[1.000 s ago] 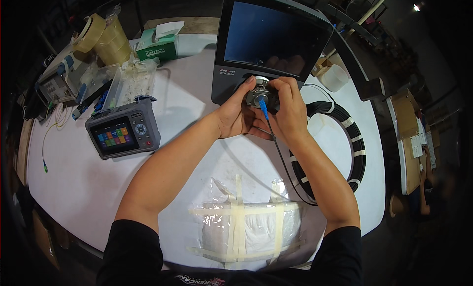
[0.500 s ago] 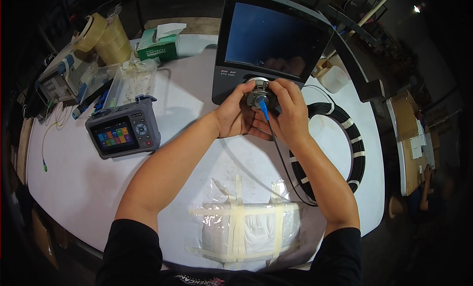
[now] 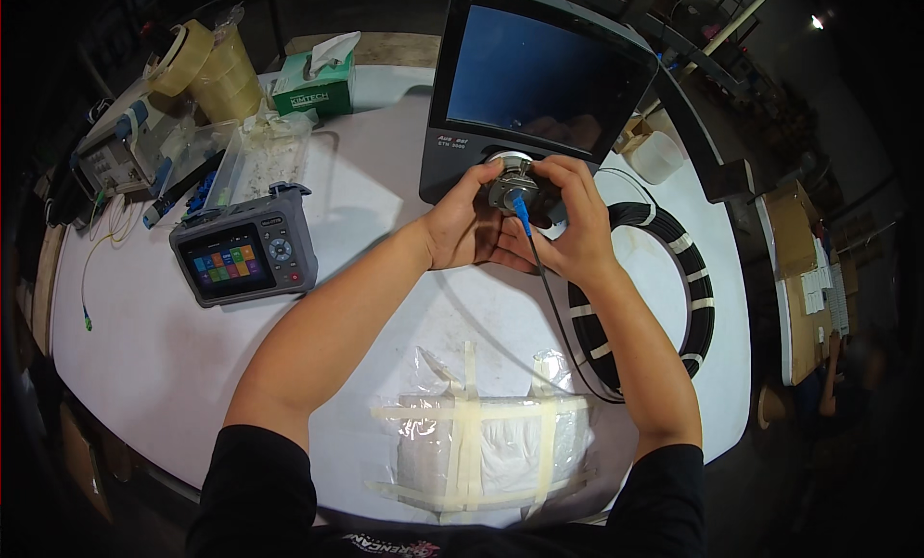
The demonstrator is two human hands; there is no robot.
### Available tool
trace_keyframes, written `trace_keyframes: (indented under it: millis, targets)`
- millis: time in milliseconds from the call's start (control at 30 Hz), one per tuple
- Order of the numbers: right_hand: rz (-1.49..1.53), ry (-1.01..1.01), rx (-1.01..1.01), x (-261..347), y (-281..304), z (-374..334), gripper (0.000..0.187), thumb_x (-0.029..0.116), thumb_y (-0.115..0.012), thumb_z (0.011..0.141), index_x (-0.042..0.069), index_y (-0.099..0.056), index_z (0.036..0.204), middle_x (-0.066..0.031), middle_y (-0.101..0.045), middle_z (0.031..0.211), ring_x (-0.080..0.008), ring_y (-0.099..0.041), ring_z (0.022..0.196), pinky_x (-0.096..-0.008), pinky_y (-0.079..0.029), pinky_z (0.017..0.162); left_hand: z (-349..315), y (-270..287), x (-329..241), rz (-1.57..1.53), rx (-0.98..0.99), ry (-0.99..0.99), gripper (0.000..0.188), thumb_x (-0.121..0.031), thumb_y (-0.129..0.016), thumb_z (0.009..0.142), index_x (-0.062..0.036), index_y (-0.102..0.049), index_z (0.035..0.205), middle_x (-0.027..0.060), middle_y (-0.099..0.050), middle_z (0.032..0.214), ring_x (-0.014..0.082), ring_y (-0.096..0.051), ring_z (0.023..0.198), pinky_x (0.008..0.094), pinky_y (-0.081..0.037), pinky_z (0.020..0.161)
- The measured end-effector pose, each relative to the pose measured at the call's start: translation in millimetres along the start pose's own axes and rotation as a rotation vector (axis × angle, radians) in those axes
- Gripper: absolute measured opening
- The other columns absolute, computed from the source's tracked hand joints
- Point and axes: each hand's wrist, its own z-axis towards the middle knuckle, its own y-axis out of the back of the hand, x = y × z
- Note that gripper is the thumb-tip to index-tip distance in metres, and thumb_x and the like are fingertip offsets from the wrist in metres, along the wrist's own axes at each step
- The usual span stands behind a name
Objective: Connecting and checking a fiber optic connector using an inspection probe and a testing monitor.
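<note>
Just beyond our left hand and right hand, the monitor stands in the way of any forward reach. To the right hand's right, the cable coil lies near and crowds that side. Nearer us than the right hand, the black cable slants across the gap. Left of the left hand, we have bare table to pass over, bounded farther left by the tester.

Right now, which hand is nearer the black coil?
Right. The right hand is beside the coil's upper-left edge; the left hand is farther left, on the metal fixture's other side.
</note>
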Motion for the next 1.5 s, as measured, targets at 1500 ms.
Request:
trace_keyframes:
  millis: [1500]
  targets:
    - [0.206, -0.407, 0.147, -12.7, 6.4, -12.8, 0.027, 0.019, -0.055, 0.108, 0.0, -0.063, 0.09, -0.0131, -0.064, 0.077, -0.0244, -0.059, 0.066, -0.0353, -0.047, 0.063, 2.3, 1.0, 0.7, -0.005, 0.035, 0.019, 0.104, -0.086, -0.024, 0.096, 0.0021, -0.061, 0.136, 0.0268, -0.073, 0.113, 0.0372, -0.073, 0.104, 0.0509, -0.056, 0.102]
